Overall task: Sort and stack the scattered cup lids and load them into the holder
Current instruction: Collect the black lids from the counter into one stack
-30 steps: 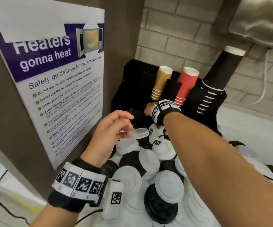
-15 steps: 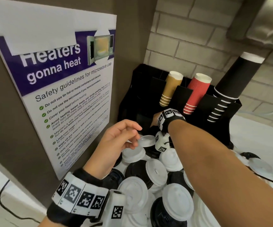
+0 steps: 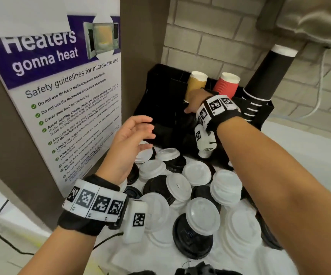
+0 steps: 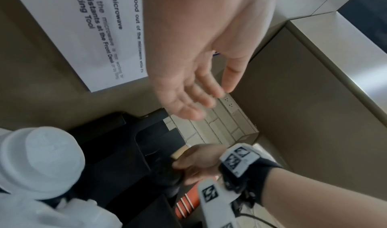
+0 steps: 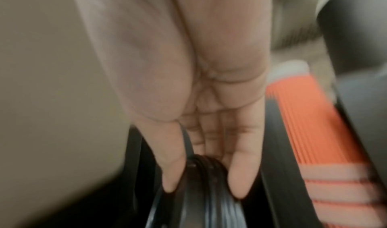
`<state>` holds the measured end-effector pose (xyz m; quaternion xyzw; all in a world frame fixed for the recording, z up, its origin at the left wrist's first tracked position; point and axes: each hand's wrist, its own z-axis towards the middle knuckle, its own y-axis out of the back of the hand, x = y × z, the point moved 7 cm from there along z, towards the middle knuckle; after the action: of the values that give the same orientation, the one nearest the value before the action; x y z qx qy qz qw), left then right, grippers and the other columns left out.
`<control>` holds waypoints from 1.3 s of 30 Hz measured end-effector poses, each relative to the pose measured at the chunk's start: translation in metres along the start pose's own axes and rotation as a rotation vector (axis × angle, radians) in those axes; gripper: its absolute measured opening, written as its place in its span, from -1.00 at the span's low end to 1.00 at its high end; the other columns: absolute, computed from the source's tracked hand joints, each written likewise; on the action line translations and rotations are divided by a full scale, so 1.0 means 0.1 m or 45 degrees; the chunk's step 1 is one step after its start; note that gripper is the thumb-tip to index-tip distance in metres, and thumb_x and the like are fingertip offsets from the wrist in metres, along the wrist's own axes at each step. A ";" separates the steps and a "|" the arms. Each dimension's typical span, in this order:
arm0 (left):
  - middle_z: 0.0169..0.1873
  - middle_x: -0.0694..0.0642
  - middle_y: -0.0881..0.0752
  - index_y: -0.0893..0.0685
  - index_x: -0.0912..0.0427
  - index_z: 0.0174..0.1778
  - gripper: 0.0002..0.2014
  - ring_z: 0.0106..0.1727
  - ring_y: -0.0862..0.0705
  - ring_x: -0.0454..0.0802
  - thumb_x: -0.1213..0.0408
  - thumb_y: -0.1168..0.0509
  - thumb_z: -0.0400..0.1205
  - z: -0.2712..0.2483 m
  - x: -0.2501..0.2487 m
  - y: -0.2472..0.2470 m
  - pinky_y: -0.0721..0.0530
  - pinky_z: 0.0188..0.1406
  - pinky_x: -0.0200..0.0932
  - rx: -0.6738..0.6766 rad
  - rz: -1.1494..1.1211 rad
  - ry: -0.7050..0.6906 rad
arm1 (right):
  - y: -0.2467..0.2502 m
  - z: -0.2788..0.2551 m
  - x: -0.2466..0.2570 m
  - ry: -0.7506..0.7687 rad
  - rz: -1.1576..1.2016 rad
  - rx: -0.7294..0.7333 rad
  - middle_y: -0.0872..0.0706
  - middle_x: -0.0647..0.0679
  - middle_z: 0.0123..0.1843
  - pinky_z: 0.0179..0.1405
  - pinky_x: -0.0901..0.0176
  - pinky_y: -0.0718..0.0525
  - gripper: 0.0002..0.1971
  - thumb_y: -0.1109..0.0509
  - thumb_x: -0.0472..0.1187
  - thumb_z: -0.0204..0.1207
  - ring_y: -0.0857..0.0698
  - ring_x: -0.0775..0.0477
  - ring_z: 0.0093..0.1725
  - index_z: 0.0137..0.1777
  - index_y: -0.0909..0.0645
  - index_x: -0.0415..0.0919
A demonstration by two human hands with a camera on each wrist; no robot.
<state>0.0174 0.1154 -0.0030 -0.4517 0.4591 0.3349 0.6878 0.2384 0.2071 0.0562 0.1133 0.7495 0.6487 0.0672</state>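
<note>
White and black cup lids (image 3: 192, 195) lie in a loose heap on the counter. Behind them stands the black holder (image 3: 160, 92). My right hand (image 3: 190, 108) reaches into one of its slots. In the right wrist view the thumb and fingers (image 5: 240, 173) pinch a small stack of black lids (image 5: 201, 167) on edge inside the slot. My left hand (image 3: 140, 133) hovers over the far left of the heap, holding nothing; its palm and straight fingers (image 4: 188, 105) show in the left wrist view. A white domed lid (image 4: 41, 162) sits just below it.
A gold cup stack (image 3: 197, 82), a red one (image 3: 227, 85) and a tall black one (image 3: 268, 76) lean out of the holder's back slots. A brown panel with a microwave poster (image 3: 57, 92) walls the left side. Brick wall behind; a cable (image 3: 317, 100) hangs at right.
My right hand has moved up and farther back into the holder, level with the gold cups. My left hand's fingers have spread and lifted away from the white lid they were at.
</note>
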 end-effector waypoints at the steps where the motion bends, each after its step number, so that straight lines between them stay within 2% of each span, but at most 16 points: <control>1: -0.01 -0.02 -0.68 -0.67 -0.06 0.10 -0.80 0.04 -0.72 -0.09 0.33 -0.30 0.66 0.02 0.04 0.01 -0.67 -0.05 -0.18 -0.068 -0.002 0.031 | 0.19 -0.13 -0.02 0.017 0.070 -0.130 -0.68 -0.30 0.19 -0.23 0.21 -0.44 -0.66 -0.40 -0.16 0.57 -0.65 -0.30 0.24 0.25 -0.62 -0.36; 3: 0.12 0.00 -0.64 -0.56 0.01 0.31 -0.73 0.17 -0.71 -0.02 0.26 -0.29 0.69 0.06 0.12 -0.01 -0.69 0.05 -0.15 -0.147 -0.026 0.144 | 0.40 -0.35 -0.10 0.026 0.209 -0.168 -0.69 -0.25 0.02 -0.39 0.25 -0.44 -0.73 -0.35 -0.11 0.61 -0.71 -0.26 0.05 0.12 -0.64 -0.32; 5: 0.24 0.07 -0.60 -0.44 0.07 0.47 -0.55 0.23 -0.70 0.05 0.11 -0.32 0.67 0.10 0.18 -0.09 -0.68 0.18 -0.09 -0.125 -0.064 0.275 | 0.47 -0.53 -0.09 0.049 0.463 -0.058 -0.71 -0.18 -0.13 -0.23 0.21 -0.62 -0.78 -0.32 -0.09 0.65 -0.74 -0.17 -0.16 0.03 -0.61 -0.27; 8: 0.25 0.15 -0.66 -0.48 0.09 0.41 -0.54 0.19 -0.75 0.07 -0.01 -0.31 0.64 0.15 0.15 -0.25 -0.70 0.19 -0.08 -0.014 -0.142 0.343 | 0.32 -0.80 0.06 0.200 0.935 0.174 -0.72 -0.16 -0.07 0.06 0.10 -0.75 -0.81 -0.28 -0.22 0.68 -0.74 -0.08 -0.10 0.18 -0.58 -0.30; 10: 0.15 0.13 -0.77 -0.58 0.17 0.32 -0.67 0.12 -0.79 0.01 0.10 -0.27 0.70 0.17 0.09 -0.31 -0.77 0.05 -0.13 0.006 -0.238 0.307 | 0.11 -0.92 0.14 0.252 1.039 0.351 -0.72 -0.17 -0.02 0.00 0.20 -0.75 -0.73 -0.22 -0.27 0.70 -0.73 -0.03 -0.08 0.31 -0.53 -0.40; 12: -0.03 0.09 -0.84 -0.64 0.21 0.19 -0.81 0.03 -0.82 -0.05 0.24 -0.22 0.74 0.17 0.04 -0.31 -0.78 -0.13 -0.20 -0.016 -0.259 0.258 | -0.01 -1.01 0.21 0.307 1.028 0.403 -0.72 -0.17 0.05 -0.04 0.23 -0.76 -0.68 -0.21 -0.32 0.70 -0.73 -0.01 -0.04 0.41 -0.47 -0.40; 15: -0.19 0.06 -0.86 -0.66 0.20 0.06 -0.87 -0.08 -0.83 -0.07 0.33 -0.20 0.74 0.13 0.03 -0.30 -0.76 -0.23 -0.25 -0.016 -0.167 0.227 | -0.06 -1.11 0.31 0.521 0.849 0.327 -0.58 -0.10 0.35 0.13 0.14 -0.73 -0.40 -0.39 -0.31 0.58 -0.71 -0.01 0.14 0.59 -0.30 -0.07; 17: -0.22 0.07 -0.86 -0.67 0.20 0.05 -0.87 -0.12 -0.84 -0.07 0.35 -0.20 0.74 0.11 0.03 -0.29 -0.76 -0.25 -0.26 -0.009 -0.116 0.216 | -0.05 -1.19 0.42 0.697 0.692 0.214 -0.51 0.01 0.42 0.29 0.14 -0.63 -0.29 -0.51 -0.21 0.49 -0.65 0.07 0.23 0.59 -0.29 0.06; 19: -0.20 0.09 -0.86 -0.67 0.21 0.05 -0.86 -0.11 -0.84 -0.05 0.34 -0.20 0.74 0.09 0.02 -0.29 -0.76 -0.24 -0.25 -0.010 -0.109 0.215 | -0.04 -1.26 0.49 0.794 0.591 0.155 -0.50 0.12 0.44 0.38 0.23 -0.51 -0.23 -0.60 -0.10 0.38 -0.54 0.18 0.33 0.57 -0.34 0.08; 21: -0.17 0.13 -0.86 -0.67 0.25 0.07 -0.85 -0.07 -0.84 -0.02 0.31 -0.20 0.75 0.07 0.01 -0.28 -0.77 -0.22 -0.24 -0.018 -0.146 0.229 | -0.04 -1.29 0.54 0.838 0.503 0.145 -0.49 0.13 0.47 0.40 0.25 -0.48 -0.16 -0.64 -0.04 0.30 -0.49 0.17 0.39 0.58 -0.34 0.08; 25: 0.03 0.20 -0.83 -0.67 0.23 0.16 -0.71 0.06 -0.81 0.02 0.14 -0.13 0.77 0.01 0.00 -0.29 -0.79 -0.14 -0.17 -0.008 -0.377 0.308 | -0.03 -1.32 0.56 0.875 0.659 0.146 -0.59 0.02 0.33 0.27 0.15 -0.66 -0.23 -0.67 -0.16 0.28 -0.66 0.09 0.22 0.49 -0.42 0.00; 29: 0.28 0.17 -0.72 -0.59 0.06 0.40 -0.48 0.22 -0.75 0.13 -0.18 -0.15 0.65 -0.02 0.06 -0.28 -0.76 0.06 0.12 0.049 -0.339 0.405 | -0.02 -1.33 0.56 0.880 0.821 0.185 -0.58 -0.09 0.30 0.18 -0.13 -0.73 -0.29 -0.65 -0.21 0.31 -0.73 -0.14 0.16 0.46 -0.45 0.03; 31: 0.34 0.17 -0.68 -0.55 0.00 0.47 -0.32 0.30 -0.69 0.26 -0.31 -0.17 0.51 -0.06 0.09 -0.35 -0.64 0.22 0.40 0.167 -0.419 0.465 | -0.04 -1.34 0.64 0.911 0.840 0.171 -0.60 -0.03 0.29 0.27 -0.01 -0.68 -0.29 -0.65 -0.17 0.33 -0.69 -0.02 0.24 0.47 -0.45 0.00; 33: 0.28 0.19 -0.73 -0.61 0.03 0.40 -0.40 0.27 -0.69 0.35 -0.22 -0.24 0.50 -0.09 0.07 -0.42 -0.60 0.20 0.50 0.217 -0.622 0.464 | -0.07 -1.36 0.74 0.961 0.803 0.111 -0.61 0.10 0.30 0.31 0.27 -0.61 -0.26 -0.64 -0.08 0.32 -0.61 0.18 0.32 0.50 -0.44 0.01; 36: 0.04 0.24 -0.79 -0.67 0.17 0.18 -0.63 0.13 -0.77 0.21 0.09 -0.30 0.50 -0.10 0.10 -0.31 -0.76 0.00 0.24 0.064 -0.757 0.429 | -0.14 -1.32 0.74 0.916 0.694 0.062 -0.53 0.06 0.43 0.10 0.59 -0.49 -0.10 -0.64 0.03 0.30 -0.49 0.17 0.40 0.60 -0.26 0.02; 39: -0.10 0.19 -0.64 -0.69 0.17 -0.15 -0.87 0.00 -0.66 0.18 0.21 -0.28 0.58 -0.11 0.17 -0.13 -0.69 -0.21 -0.07 -0.088 -0.688 0.420 | -0.36 -1.26 0.49 0.686 0.451 0.201 -0.50 0.00 0.36 0.08 0.43 -0.54 -0.06 -0.68 0.08 0.20 -0.51 0.04 0.31 0.53 -0.29 -0.08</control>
<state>0.0310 0.1009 -0.0169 -0.6287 0.4161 0.0778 0.6524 0.1564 0.0943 0.0419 0.0710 0.7571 0.5967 -0.2562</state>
